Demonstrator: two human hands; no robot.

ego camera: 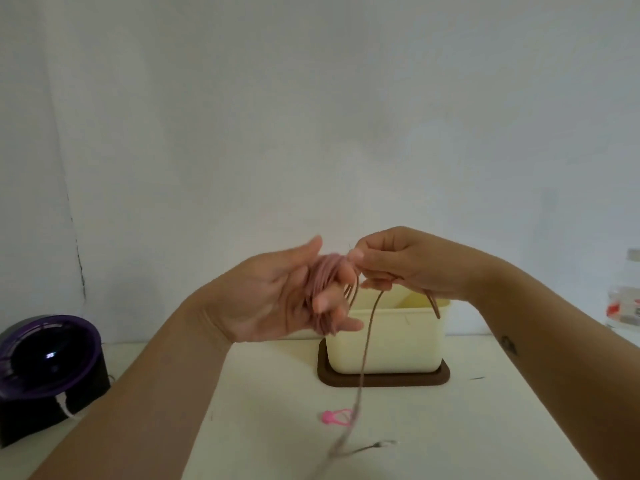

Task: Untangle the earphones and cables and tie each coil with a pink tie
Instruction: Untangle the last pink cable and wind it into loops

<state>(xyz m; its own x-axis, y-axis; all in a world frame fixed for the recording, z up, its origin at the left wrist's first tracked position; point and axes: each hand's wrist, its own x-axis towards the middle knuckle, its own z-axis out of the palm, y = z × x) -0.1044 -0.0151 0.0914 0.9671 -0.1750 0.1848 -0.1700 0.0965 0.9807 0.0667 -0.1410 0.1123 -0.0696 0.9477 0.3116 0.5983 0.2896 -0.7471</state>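
Left hand (273,296) is raised above the white table (485,427), palm toward the camera, thumb up and fingers spread fairly straight, with a coil (325,271) of the thin dusty-pink cable (367,334) wound round the fingers. Right hand (405,261) is just beside it, fingers curled, thumb and forefinger pinching the cable right at the top of the coil. From the right hand one strand drops down in front of the cream plastic rectangular tub (384,341) to the table, blurred near the bottom, and ends in a small pale tip (381,444) lying on the surface; another short loop hangs under the right wrist. A bright pink loop-shaped tie (334,417) lies on the table just beside the hanging strand, in front of the tub. The tub sits on a dark brown rounded tray (381,381). A black and purple round device (45,355) stands far left, a clear plastic bottle (627,299) at the right edge.
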